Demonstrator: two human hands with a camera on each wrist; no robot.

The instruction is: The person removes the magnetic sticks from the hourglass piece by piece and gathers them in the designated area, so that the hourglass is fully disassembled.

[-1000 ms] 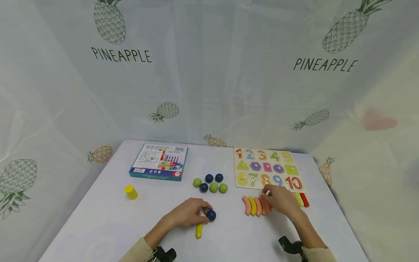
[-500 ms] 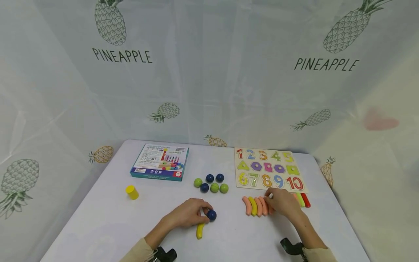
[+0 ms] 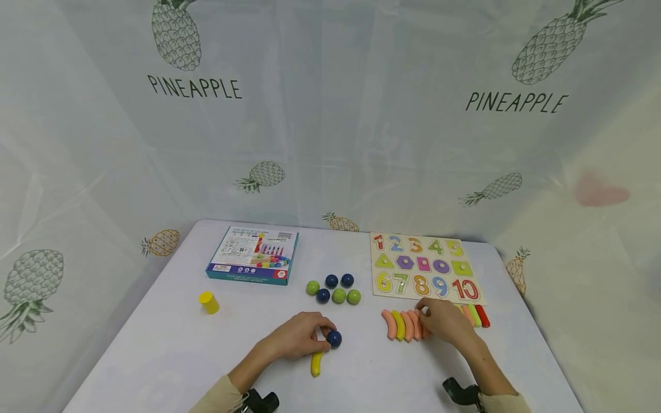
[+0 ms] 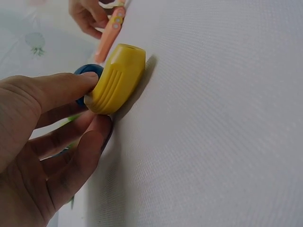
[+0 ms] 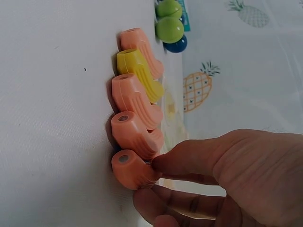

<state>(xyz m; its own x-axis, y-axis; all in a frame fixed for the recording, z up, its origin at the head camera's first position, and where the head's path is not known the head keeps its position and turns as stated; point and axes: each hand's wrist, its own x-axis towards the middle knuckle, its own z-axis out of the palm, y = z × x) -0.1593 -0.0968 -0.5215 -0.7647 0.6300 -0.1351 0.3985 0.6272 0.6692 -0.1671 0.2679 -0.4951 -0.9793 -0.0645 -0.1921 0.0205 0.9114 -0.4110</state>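
In the head view my left hand [image 3: 302, 335] is low on the table's middle. Its thumb and a finger pinch a yellow curved rod [image 4: 120, 75] at one end. A dark blue ball [image 3: 334, 339] sits against the fingertips, at the rod's far end in the left wrist view. My right hand [image 3: 445, 322] is at the right end of a row of curved rods. Thumb and finger pinch the last orange curved rod [image 5: 130, 170], which has a dark dot in its end face. Alongside lie more orange rods [image 5: 132, 135] and one yellow rod [image 5: 135, 71].
Green balls [image 3: 338, 296] and dark blue balls [image 3: 331, 281] form a cluster mid-table. Behind the right hand lies a number puzzle board [image 3: 423, 264]. A flat box [image 3: 252, 255] and a yellow cylinder [image 3: 209, 303] are on the left. Straight rods, one red [image 3: 482, 316], lie far right.
My right hand has shifted slightly at the row's right end, and a little more of the straight rods beyond it shows. My left hand has stayed put with the yellow curved rod and ball.
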